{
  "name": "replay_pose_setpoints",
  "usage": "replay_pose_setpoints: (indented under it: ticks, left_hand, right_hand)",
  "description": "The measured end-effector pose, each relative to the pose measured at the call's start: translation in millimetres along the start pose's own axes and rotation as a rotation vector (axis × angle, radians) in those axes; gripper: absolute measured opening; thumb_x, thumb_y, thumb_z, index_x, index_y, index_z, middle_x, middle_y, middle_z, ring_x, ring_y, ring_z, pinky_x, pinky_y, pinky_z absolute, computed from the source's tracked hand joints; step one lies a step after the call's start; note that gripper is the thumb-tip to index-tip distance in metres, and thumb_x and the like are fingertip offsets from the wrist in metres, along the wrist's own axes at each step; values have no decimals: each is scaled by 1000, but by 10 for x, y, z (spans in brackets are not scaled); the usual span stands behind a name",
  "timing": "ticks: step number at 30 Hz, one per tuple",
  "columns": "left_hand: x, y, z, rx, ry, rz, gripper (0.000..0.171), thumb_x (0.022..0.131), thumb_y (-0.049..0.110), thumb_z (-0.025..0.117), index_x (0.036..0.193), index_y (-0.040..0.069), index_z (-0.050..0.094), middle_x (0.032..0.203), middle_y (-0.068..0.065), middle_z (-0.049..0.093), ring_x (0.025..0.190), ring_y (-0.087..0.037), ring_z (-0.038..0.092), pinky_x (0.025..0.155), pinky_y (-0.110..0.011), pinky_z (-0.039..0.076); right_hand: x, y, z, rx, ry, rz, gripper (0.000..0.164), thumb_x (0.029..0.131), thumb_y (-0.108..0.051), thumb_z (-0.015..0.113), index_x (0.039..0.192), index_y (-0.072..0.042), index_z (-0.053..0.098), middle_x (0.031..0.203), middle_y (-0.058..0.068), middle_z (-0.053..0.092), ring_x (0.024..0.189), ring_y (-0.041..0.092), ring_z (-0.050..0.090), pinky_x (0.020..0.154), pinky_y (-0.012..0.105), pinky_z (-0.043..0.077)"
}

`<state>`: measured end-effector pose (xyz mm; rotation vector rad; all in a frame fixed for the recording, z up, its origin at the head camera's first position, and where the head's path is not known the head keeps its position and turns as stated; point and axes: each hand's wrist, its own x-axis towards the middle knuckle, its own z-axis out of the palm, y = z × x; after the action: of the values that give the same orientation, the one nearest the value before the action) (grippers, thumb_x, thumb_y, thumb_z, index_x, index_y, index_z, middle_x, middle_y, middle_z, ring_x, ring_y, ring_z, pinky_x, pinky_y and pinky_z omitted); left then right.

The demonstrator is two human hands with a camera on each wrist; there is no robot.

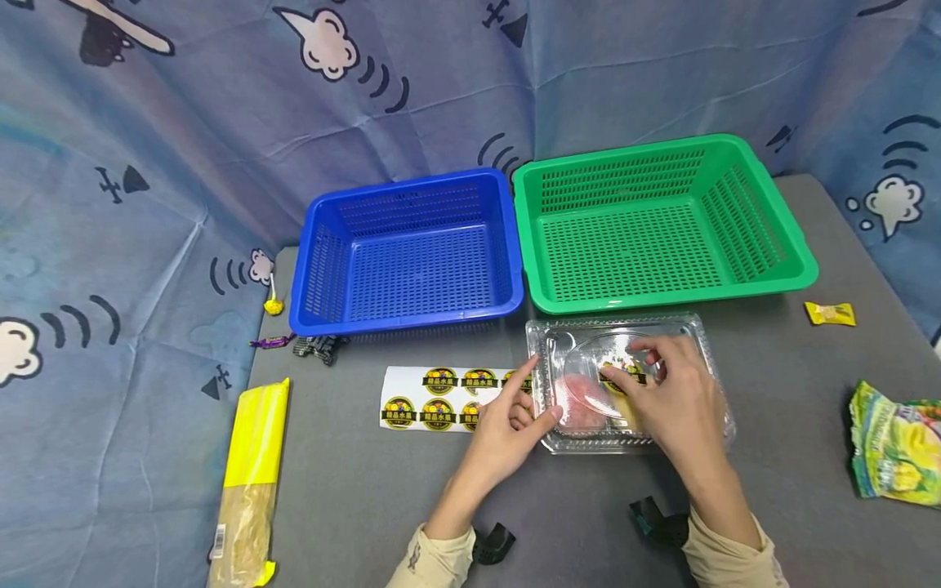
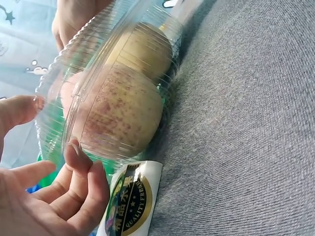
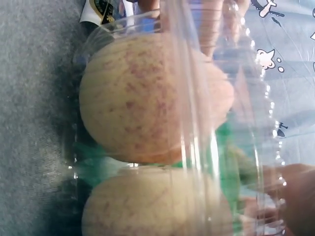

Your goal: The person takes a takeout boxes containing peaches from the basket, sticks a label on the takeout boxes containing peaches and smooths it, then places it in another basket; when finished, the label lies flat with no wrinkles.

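A clear lidded plastic box (image 1: 562,445) sits on the table with round, speckled yellow-pink fruits (image 2: 120,110) inside. My left hand (image 1: 500,429) is at its left side, thumb and forefinger spread and touching the rim, the other fingers loosely bent. Above the lid, my right hand (image 1: 680,400) has thumb and forefinger at the edges of a round black-and-gold sticker (image 1: 623,380). In the right wrist view the fruits fill most of the picture, seen through the box's side. Beside the box, partly behind my left hand, lies a white sheet of matching stickers (image 1: 419,396).
Behind the box stand a blue basket (image 1: 404,322) and a green basket (image 1: 662,298). A yellow-topped packet (image 1: 253,474) lies at left, near a lollipop (image 1: 274,305) and a purple-wrapped candy (image 1: 272,341). To the right are a yellow candy (image 1: 831,314) and a green-yellow bag (image 1: 897,445).
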<state>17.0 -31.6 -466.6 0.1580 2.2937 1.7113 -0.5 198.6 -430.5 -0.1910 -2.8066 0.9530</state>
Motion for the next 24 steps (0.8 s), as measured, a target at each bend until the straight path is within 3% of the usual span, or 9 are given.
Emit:
replay_pose_setpoints:
  ticks: [4, 6, 9, 14, 18, 22, 24]
  left_hand:
    - [0, -5, 4, 1, 1, -4, 72, 99, 31, 77, 163, 32, 43, 88, 5, 56, 70, 2, 54, 69, -21, 51]
    - [-4, -5, 4, 19, 7, -6, 73, 99, 33, 76, 163, 33, 43, 87, 7, 56, 70, 2, 55, 87, -28, 50]
    - [-9, -4, 3, 47, 17, -2, 73, 98, 35, 76, 163, 35, 42, 85, 8, 58, 70, 3, 56, 107, -48, 38]
    - [-15, 10, 2, 43, 17, 5, 73, 98, 34, 76, 163, 35, 42, 85, 5, 62, 70, 3, 58, 114, -60, 33]
    - [-12, 8, 1, 60, 18, 9, 73, 99, 34, 76, 163, 35, 42, 87, 6, 62, 71, 5, 58, 115, -59, 33]
    - [-8, 10, 4, 64, 19, 16, 74, 98, 32, 77, 163, 34, 42, 87, 7, 58, 71, 4, 56, 104, -49, 39]
    - [-11, 13, 7, 63, 21, 22, 74, 98, 32, 77, 163, 34, 42, 86, 8, 57, 71, 4, 56, 105, -50, 37]
  right_hand:
    - [0, 13, 15, 34, 35, 8, 41, 82, -24, 94, 112, -6, 74, 104, 15, 62, 82, 29, 57, 66, 39, 39]
    - [7, 27, 14, 63, 58, 5, 35, 84, -16, 92, 111, -4, 74, 103, 17, 62, 89, 32, 57, 72, 43, 40]
    - [16, 58, -5, 86, 101, -2, 28, 86, -5, 87, 111, 0, 74, 106, 21, 60, 101, 38, 52, 82, 49, 38]
    - [27, 160, -110, 63, 133, 20, 28, 90, -3, 83, 115, 2, 73, 116, 26, 56, 110, 44, 45, 88, 56, 34]
    - [67, 293, -265, 57, 123, 55, 34, 94, -9, 80, 123, 4, 71, 126, 29, 55, 115, 45, 43, 90, 56, 33]
    - [152, 422, -481, 65, 139, 62, 36, 96, -9, 75, 128, 7, 67, 130, 32, 53, 116, 45, 44, 92, 59, 32]
    - [212, 461, -604, 50, 156, 63, 36, 97, -9, 74, 129, 6, 67, 129, 31, 53, 112, 36, 48, 92, 48, 35]
